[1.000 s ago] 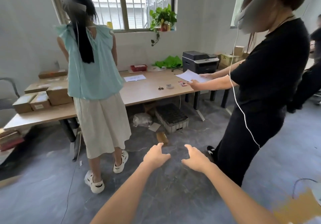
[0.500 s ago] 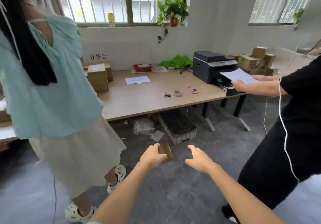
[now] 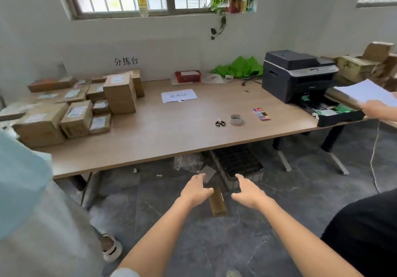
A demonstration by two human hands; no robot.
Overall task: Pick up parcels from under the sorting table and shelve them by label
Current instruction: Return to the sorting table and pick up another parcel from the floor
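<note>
A small brown cardboard parcel [image 3: 217,203] lies on the grey floor just in front of the wooden sorting table [image 3: 171,130]. My left hand [image 3: 196,189] and my right hand [image 3: 249,191] reach forward above the floor, one on each side of the parcel, fingers apart and holding nothing. A flat grey card [image 3: 207,173] lies on the floor beyond my left fingertips. Under the table sit a black crate [image 3: 238,165] and a crumpled clear plastic bag [image 3: 188,161]. Several labelled cardboard parcels [image 3: 75,109] are stacked on the table's left end.
A person in a pale blue top [image 3: 23,190] stands close at my left. Another person in black [image 3: 365,233] stands at my right, holding paper [image 3: 365,91] by a printer [image 3: 298,74]. Scissors [image 3: 220,122], a tape roll [image 3: 236,119] and a paper sheet [image 3: 178,96] lie on the table.
I have moved closer to the table. Both people have slid out toward the frame edges. My hands stay open and have come lower over the parcel on the floor.
</note>
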